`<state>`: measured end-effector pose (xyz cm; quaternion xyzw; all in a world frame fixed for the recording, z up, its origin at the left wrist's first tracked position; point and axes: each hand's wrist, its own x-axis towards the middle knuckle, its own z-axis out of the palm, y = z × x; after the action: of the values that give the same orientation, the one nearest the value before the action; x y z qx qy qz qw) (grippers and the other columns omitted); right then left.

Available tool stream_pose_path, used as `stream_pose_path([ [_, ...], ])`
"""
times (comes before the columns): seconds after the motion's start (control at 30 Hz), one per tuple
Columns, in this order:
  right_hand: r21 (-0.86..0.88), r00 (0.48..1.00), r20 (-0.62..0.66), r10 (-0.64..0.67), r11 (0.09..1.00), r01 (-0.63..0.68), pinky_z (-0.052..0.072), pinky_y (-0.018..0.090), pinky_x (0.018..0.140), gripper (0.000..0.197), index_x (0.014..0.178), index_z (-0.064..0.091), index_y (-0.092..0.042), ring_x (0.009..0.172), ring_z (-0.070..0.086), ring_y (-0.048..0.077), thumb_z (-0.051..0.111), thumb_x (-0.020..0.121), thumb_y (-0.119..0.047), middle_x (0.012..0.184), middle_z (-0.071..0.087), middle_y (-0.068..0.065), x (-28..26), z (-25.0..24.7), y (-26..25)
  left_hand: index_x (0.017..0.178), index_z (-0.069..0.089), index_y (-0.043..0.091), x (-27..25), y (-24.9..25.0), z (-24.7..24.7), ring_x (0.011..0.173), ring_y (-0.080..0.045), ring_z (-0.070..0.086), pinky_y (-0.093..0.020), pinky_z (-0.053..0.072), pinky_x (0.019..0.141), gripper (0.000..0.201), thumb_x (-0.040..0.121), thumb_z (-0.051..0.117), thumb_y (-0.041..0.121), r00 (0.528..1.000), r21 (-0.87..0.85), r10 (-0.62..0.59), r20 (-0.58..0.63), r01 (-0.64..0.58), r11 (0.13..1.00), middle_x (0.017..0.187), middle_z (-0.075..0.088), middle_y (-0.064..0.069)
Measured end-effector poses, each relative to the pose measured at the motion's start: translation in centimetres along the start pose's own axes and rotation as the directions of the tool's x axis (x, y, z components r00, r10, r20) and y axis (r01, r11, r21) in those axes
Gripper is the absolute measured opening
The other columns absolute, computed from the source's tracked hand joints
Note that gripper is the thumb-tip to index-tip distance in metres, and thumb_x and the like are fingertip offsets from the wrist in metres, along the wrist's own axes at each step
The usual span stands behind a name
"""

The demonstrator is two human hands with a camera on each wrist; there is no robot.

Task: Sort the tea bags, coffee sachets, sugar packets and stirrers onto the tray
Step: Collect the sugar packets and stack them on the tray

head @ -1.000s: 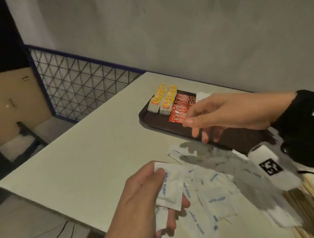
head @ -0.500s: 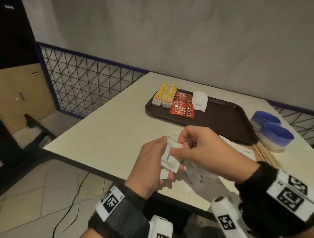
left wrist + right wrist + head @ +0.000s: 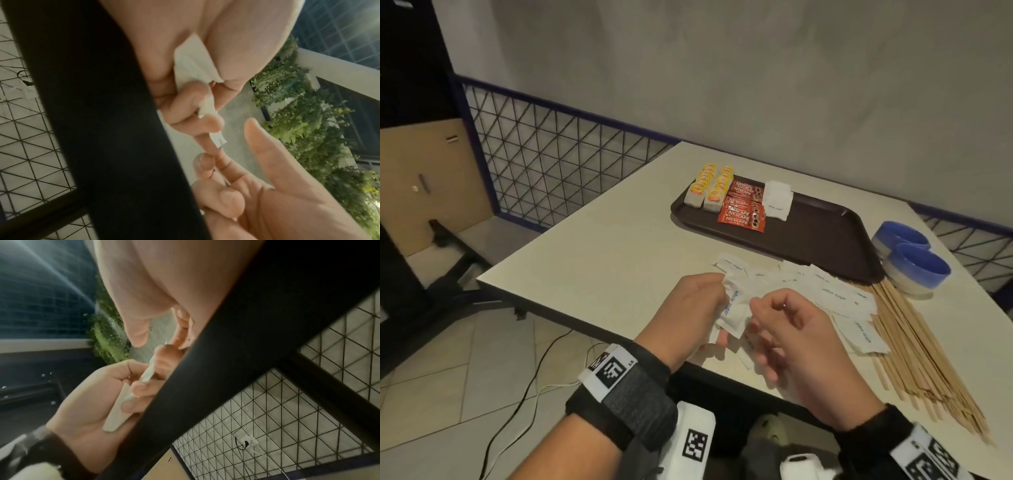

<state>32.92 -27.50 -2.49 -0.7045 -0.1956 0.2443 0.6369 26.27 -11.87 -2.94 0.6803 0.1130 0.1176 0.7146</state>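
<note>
Left hand: curled round a small stack of white sugar packets, long axis pointing away.
Right hand: beside the stack, loosely curled, empty.
Tray: ahead, slightly right; right hand nearer.

I'm looking at what seems a café corner: a brown tray of sachets on a worktop, wire-mesh railing, tiled floor.

From under the dark table edge we see our left hand curled around white sugar packets, our right hand's fingers hanging just above them, with a wire grid fence beyond.
</note>
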Motion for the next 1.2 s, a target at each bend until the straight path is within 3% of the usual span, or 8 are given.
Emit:
stream_pose_path([
  [0.17, -0.062, 0.993, -0.063, -0.100, 0.993, 0.096, 0.036, 0.028, 0.042, 0.031, 0.089, 0.057, 0.004, 0.048, 0.042, 0.026, 0.072, 0.094, -0.022, 0.062, 0.056, 0.018, 0.0, 0.2, 0.8, 0.081, 0.057, -0.004, -0.3, 0.2, 0.3, 0.048, -0.015, 0.054, -0.027, 0.046, 0.050, 0.023, 0.095, 0.040, 0.005, 0.997, 0.076, -0.071, 0.041, 0.067, 0.995, 0.062, 0.060, -0.005],
  [0.33, 0.164, 0.996, -0.075, -0.052, 0.984, 0.064, 0.038, 0.031, 0.044, 0.029, 0.095, 0.052, 0.012, 0.059, 0.045, 0.034, 0.066, 0.095, -0.014, 0.087, 0.056, 0.041, 0.0, -0.6, 0.9, 0.093, 0.069, -0.005, -0.2, 0.2, 0.4, 0.053, -0.021, 0.052, -0.024, 0.043, 0.046, 0.030, 0.087, 0.041, 0.006, 0.999, 0.002, -0.037, 0.034, 0.037, 0.999, 0.064, 0.062, -0.009],
  [0.5, 0.478, 0.986, -0.164, 0.023, 0.876, 0.059, 0.051, 0.059, 0.084, 0.021, 0.076, 0.054, 0.008, 0.098, 0.058, 0.042, 0.060, 0.081, -0.011, 0.098, 0.062, 0.016, 0.6, -1.9, 1.7, 0.090, 0.067, 0.006, 0.7, -1.0, -0.6, 0.066, -0.017, 0.046, -0.030, 0.043, 0.067, 0.049, 0.052, 0.038, 0.000, 0.991, -0.378, -0.036, -0.128, -0.015, 0.926, 0.079, 0.051, -0.008],
  [0.6, 0.402, 0.997, -0.073, -0.014, 0.915, 0.042, 0.056, 0.048, 0.084, 0.042, 0.076, 0.079, -0.009, 0.103, 0.072, 0.030, 0.040, 0.092, -0.004, 0.108, 0.077, 0.012, 0.1, -2.2, 1.8, 0.089, 0.062, 0.011, 0.9, -1.2, -0.6, 0.070, -0.017, 0.046, -0.031, 0.037, 0.068, 0.051, 0.047, 0.037, -0.004, 0.987, -0.401, -0.048, -0.151, -0.017, 0.916, 0.079, 0.050, -0.004],
  [0.7, 0.399, 0.997, -0.042, -0.063, 0.914, 0.074, 0.051, 0.043, 0.100, 0.049, 0.073, 0.081, -0.015, 0.112, 0.070, 0.027, 0.037, 0.090, -0.003, 0.114, 0.076, 0.010, 0.0, -2.5, 1.9, 0.094, 0.055, 0.011, 0.6, -1.1, -0.5, 0.074, -0.015, 0.045, -0.026, 0.035, 0.065, 0.051, 0.048, 0.036, -0.003, 0.987, -0.337, -0.009, -0.158, -0.046, 0.940, 0.085, 0.044, -0.004],
  [0.8, 0.468, 0.999, -0.050, -0.019, 0.883, 0.040, 0.052, 0.039, 0.087, 0.040, 0.071, 0.078, -0.008, 0.091, 0.071, 0.026, 0.042, 0.087, -0.004, 0.096, 0.074, 0.015, 0.2, -2.5, 1.8, 0.096, 0.052, 0.015, 0.4, -1.2, -0.6, 0.077, -0.015, 0.043, -0.017, 0.034, 0.050, 0.051, 0.050, 0.041, -0.004, 0.985, -0.189, 0.065, -0.159, -0.095, 0.977, 0.090, 0.042, -0.003],
  [1.0, 0.560, 0.994, -0.109, -0.007, 0.825, 0.067, 0.043, 0.037, 0.072, 0.022, 0.067, 0.056, -0.003, 0.072, 0.051, 0.022, 0.059, 0.085, -0.016, 0.073, 0.052, 0.012, 0.3, -2.6, 1.8, 0.100, 0.066, 0.027, 0.7, -2.1, -0.4, 0.084, -0.015, 0.052, -0.032, 0.047, 0.074, 0.048, 0.063, 0.057, -0.002, 0.977, 0.095, 0.169, -0.127, -0.158, 0.983, 0.097, 0.056, 0.002],
  [1.2, 0.498, 0.986, -0.162, -0.041, 0.859, 0.118, 0.051, 0.033, 0.076, 0.021, 0.080, 0.080, -0.004, 0.085, 0.068, 0.018, 0.063, 0.087, 0.006, 0.092, 0.077, 0.006, 0.3, -2.4, 1.7, 0.105, 0.075, 0.026, 0.8, -2.5, -0.3, 0.093, -0.015, 0.066, -0.027, 0.052, 0.084, 0.046, 0.083, 0.069, -0.014, 0.972, 0.210, 0.220, -0.082, -0.198, 0.957, 0.106, 0.073, 0.002],
])
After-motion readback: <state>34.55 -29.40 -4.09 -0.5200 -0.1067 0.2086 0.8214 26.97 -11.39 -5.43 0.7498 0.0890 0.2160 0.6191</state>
